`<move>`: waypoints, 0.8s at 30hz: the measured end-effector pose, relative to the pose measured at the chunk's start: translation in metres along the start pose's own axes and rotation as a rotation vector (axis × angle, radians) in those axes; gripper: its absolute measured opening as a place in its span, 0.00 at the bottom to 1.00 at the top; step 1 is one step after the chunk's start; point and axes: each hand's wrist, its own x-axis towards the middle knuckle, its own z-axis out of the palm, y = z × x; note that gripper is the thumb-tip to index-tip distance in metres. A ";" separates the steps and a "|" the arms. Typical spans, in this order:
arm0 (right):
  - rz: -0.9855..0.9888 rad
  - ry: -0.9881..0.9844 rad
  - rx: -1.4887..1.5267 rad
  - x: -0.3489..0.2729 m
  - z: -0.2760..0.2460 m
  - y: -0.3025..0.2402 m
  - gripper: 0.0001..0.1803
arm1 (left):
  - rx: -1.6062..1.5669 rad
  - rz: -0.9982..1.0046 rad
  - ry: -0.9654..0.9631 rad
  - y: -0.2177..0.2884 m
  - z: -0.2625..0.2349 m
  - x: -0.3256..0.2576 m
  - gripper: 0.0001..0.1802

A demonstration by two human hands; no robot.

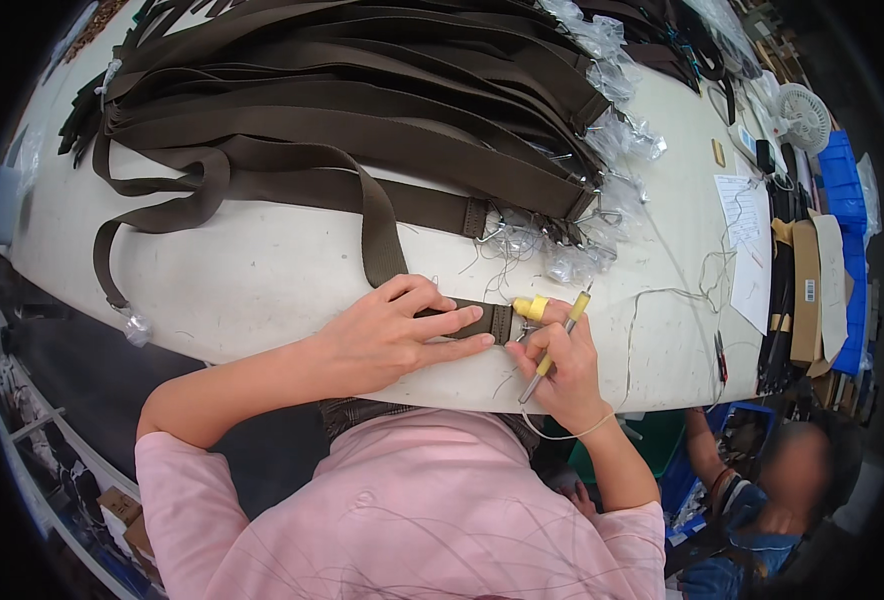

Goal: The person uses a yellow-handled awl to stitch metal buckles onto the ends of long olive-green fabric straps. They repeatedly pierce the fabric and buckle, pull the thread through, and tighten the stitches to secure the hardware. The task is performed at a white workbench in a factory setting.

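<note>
**Strap end pinned flat at the table's near edge, slim tool beside it**

The dark brown strap (487,326) lies on the pale table (282,280), close to the near edge, its stitched end (503,325) between the 2 hands. The left hand (402,325) has an open grip: its fingers are spread and rest on the strap from above, closed around nothing. The right hand's (562,350) grip is closed on a slim, pen-like tool (545,363), which slants across the fingers, while a yellow finger cover (530,306) sits beside the strap's metal fitting (525,328). Whether those fingertips also pinch the fitting, I cannot tell.

The likeliest trouble is slipping. With only flat fingers on it, the strap could skid or turn if the right hand tugs hard, and its twisted length leading back toward the strap pile (342,110) might pull it askew. If the tool's tip is sharp, a careless roll of the wrist could nick webbing or skin. The pale cord (567,438) looping by the right wrist could snag. Loose threads (507,268) near the work might catch on the fitting.
</note>
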 end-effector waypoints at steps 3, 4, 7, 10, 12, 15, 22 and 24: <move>0.000 -0.005 -0.004 0.000 0.000 0.000 0.17 | 0.035 0.081 0.027 0.001 -0.006 0.005 0.31; 0.001 -0.013 -0.005 0.000 0.000 0.000 0.17 | 0.025 0.077 0.041 0.001 -0.005 0.005 0.29; 0.006 -0.010 -0.005 0.001 0.000 -0.001 0.17 | -0.024 0.050 0.107 0.001 0.002 0.002 0.25; 0.005 -0.002 0.008 0.001 0.000 -0.001 0.18 | -0.151 -0.021 0.201 0.002 0.010 0.000 0.21; 0.002 0.000 0.014 0.002 -0.001 -0.001 0.18 | -0.291 -0.079 0.237 0.002 0.011 0.000 0.16; -0.006 0.003 0.013 0.002 -0.001 -0.002 0.18 | -0.447 -0.171 0.261 0.001 0.012 0.002 0.16; 0.008 -0.004 0.020 0.000 0.001 0.000 0.17 | -0.313 -0.153 0.202 0.006 0.008 0.006 0.24; 0.020 -0.008 0.018 -0.001 0.000 -0.001 0.16 | -0.251 -0.145 0.180 0.008 0.007 0.006 0.25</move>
